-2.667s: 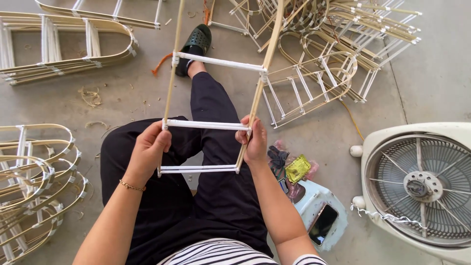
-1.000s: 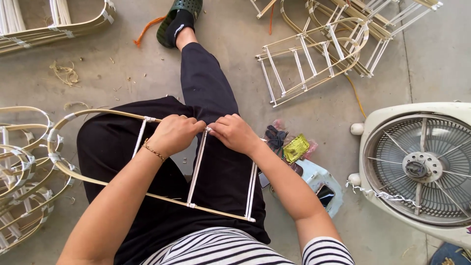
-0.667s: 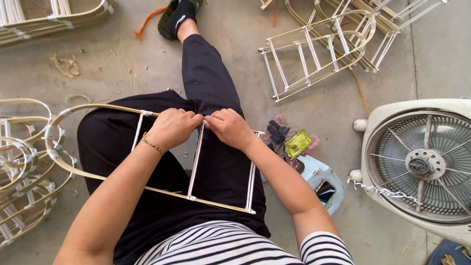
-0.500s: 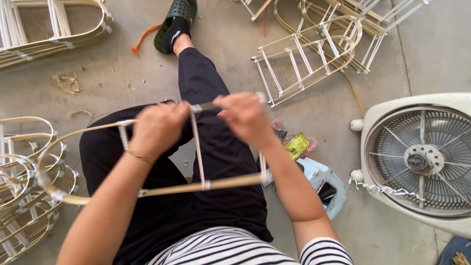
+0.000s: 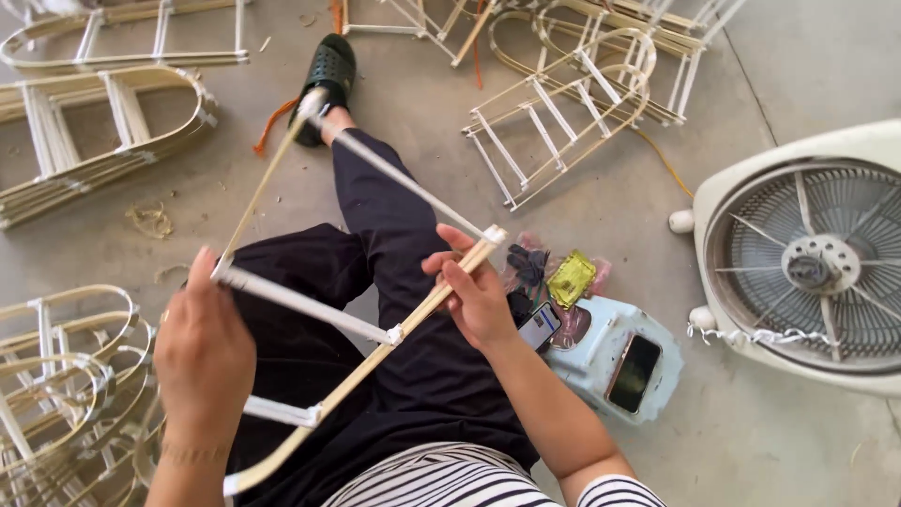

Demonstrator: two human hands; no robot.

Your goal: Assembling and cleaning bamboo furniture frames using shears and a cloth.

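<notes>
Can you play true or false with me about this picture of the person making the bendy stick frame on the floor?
1. Both hands hold the cane frame. True: the left hand and right hand each grip a side.
2. The fan stands to the person's left. False: it is on the right.
3. A dark phone lies on the pale blue stool. True.
4. The person is barefoot. False: a black shoe is on the stretched-out foot.
5. More frames lie on the floor. True.

A white fan [image 5: 807, 263] stands beside stacked cane frames [image 5: 572, 84]
</notes>
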